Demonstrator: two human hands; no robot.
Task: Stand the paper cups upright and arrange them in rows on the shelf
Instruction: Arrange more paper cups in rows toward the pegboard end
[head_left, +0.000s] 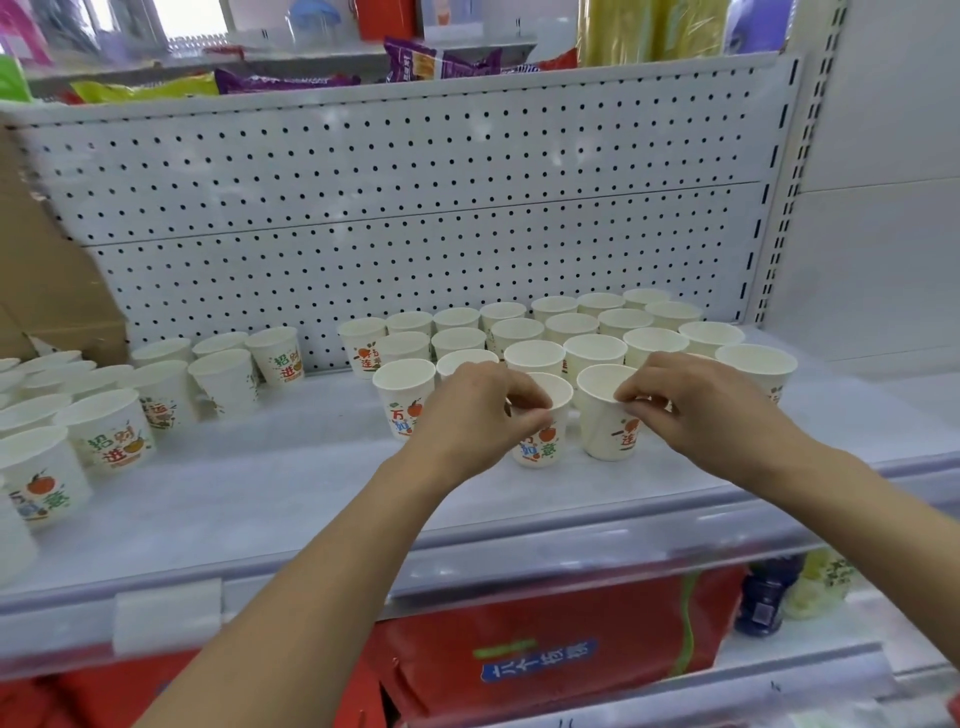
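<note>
Several white paper cups with red and green print stand upright in rows (571, 332) at the back right of the white shelf (291, 499). My left hand (472, 410) pinches the rim of one front cup (545, 441). Beside it, my right hand (701, 410) pinches the rim of a second front cup (605, 415). Both cups stand upright on the shelf, just in front of the rows. Another upright cup (402, 389) is to the left of my left hand. A loose group of upright cups (111, 421) fills the shelf's left side.
A white pegboard wall (415, 208) backs the shelf. A brown cardboard box (47, 291) sits at the far left. Snack bags (441, 60) lie on the shelf above. A red bag (545, 654) and bottles (763, 597) are on the shelf below.
</note>
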